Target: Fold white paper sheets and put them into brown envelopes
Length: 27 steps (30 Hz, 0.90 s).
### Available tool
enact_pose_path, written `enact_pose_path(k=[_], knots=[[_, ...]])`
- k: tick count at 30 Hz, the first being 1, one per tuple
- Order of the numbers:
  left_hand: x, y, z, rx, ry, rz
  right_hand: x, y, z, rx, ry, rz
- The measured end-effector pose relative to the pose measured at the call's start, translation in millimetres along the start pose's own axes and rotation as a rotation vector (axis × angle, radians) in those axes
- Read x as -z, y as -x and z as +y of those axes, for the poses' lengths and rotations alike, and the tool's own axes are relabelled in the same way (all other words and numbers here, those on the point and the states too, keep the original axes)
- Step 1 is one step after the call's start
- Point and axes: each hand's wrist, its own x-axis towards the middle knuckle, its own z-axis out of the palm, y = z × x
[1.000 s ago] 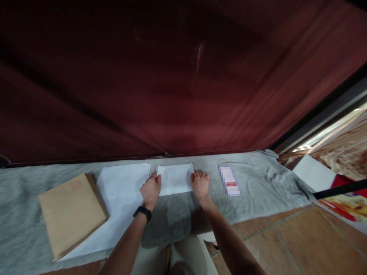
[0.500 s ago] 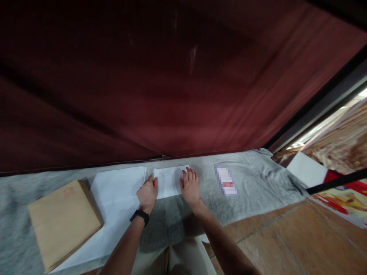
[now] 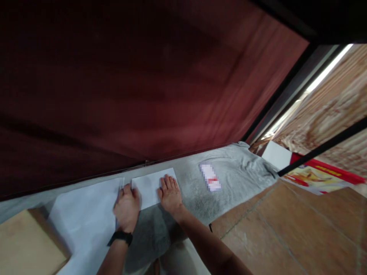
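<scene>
A folded sheet of white paper lies flat on a grey cloth. My right hand rests palm down on its right end, fingers stretched out. At the paper's left edge is my left hand, a dark band on its wrist. Its fingers are curled in and the thumb side touches the paper; whatever may be inside them is hidden. This hand also overlaps the right edge of a larger white sheet.
A brown cardboard-like packet lies on the large sheet at left. A blurred white-and-red item is on the cloth at right. Beyond are a red printed box, a black bar and floor tiles. A dark red panel rises behind.
The view has turned to the right, so everything sits further left. My right hand has flattened more on the paper, its fingers straighter. My left hand stays curled by the left edge.
</scene>
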Motion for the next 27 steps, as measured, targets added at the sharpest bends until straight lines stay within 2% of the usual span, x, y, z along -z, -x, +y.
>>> enact_pose_path(k=[3,6,8,11,14,16,21,27], knots=[[-4.4,12.0,11.8,-0.27,0.042,0.124,2.4,-1.7,-1.1,-0.004,0.005,-0.01],[-23.7,19.4,22.9,-0.512,0.077,0.102,3.1,-1.8,-0.1,0.002,0.002,-0.017],[-40.1,19.8,25.2,-0.577,0.079,0.072,3.5,-1.1,1.1,0.006,0.0,-0.029],[-59.2,15.9,19.9,-0.571,0.061,0.051,4.9,-2.2,1.4,0.005,-0.01,-0.04],[-67.5,12.5,11.7,-0.559,0.025,0.048,7.3,-10.3,-3.6,-0.044,-0.028,-0.04],[-68.9,11.8,8.1,-0.57,-0.012,0.034,9.0,-19.2,-9.4,-0.047,-0.039,-0.046],[-70.3,12.6,5.7,-0.574,-0.105,-0.017,9.8,-37.2,-16.5,0.166,-0.047,-0.08],[-68.9,16.4,12.3,-0.534,-0.035,0.022,7.7,-36.9,7.3,0.149,0.004,-0.078]])
